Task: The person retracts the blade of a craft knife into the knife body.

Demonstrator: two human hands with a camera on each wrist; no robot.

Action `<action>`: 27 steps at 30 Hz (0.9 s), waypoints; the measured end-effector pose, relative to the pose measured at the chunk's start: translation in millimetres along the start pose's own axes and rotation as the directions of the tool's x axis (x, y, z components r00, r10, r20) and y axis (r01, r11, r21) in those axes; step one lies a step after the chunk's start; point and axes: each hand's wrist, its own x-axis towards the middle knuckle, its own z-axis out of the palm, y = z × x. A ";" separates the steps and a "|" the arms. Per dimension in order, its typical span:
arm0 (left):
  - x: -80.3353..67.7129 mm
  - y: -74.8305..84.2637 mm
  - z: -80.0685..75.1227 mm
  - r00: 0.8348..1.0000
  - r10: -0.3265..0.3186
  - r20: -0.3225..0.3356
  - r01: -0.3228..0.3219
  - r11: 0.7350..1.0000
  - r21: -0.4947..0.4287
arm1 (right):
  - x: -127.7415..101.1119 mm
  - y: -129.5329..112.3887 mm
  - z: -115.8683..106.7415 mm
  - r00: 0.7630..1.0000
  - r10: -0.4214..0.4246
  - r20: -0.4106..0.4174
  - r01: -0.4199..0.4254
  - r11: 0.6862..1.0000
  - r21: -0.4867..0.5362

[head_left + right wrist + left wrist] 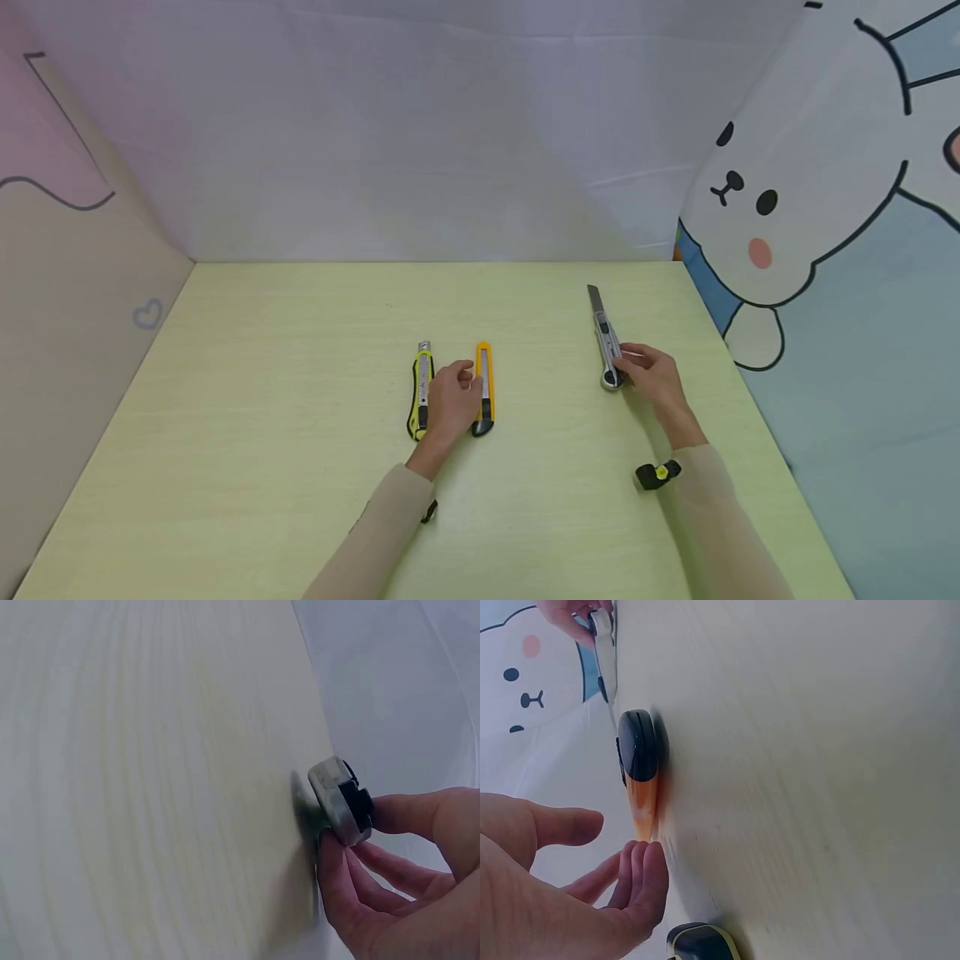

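Three utility knives lie lengthwise on the pale yellow-green table (285, 433). My left hand (467, 382) rests between a yellow-and-black knife (422, 392) and an orange knife (484, 387). Its fingers are loosely straight beside the orange knife, thumb apart. In the left wrist view the left hand (622, 840) sits just under the orange knife (640, 761), whose black end cap faces the camera, and the yellow-and-black knife (701, 945) shows at the bottom edge. My right hand (626, 362) pinches the rear of a silver knife (604, 333) with its blade extended. The right hand (352, 840) has thumb and fingers round the silver knife (341, 801).
Cloth walls enclose the table: plain at the back and left, a cartoon rabbit print (780, 192) on the right. A black-and-yellow wrist mount (658, 473) sits on my right sleeve. The table's left half and front carry no objects.
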 end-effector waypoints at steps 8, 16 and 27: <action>3.3 1.6 -0.6 0.999 0.032 -0.027 -0.032 0.999 -0.021 | -1.2 -3.8 2.1 0.999 0.020 0.031 -0.020 1.000 0.021; 5.5 6.3 -1.7 0.999 0.039 -0.033 -0.041 0.996 -0.075 | -1.5 1.2 4.0 1.000 0.015 0.016 -0.016 0.997 0.069; 6.0 14.3 -3.0 0.998 0.068 0.015 -0.065 0.985 -0.158 | -13.9 -3.2 3.1 1.000 -0.006 0.010 0.005 0.993 0.119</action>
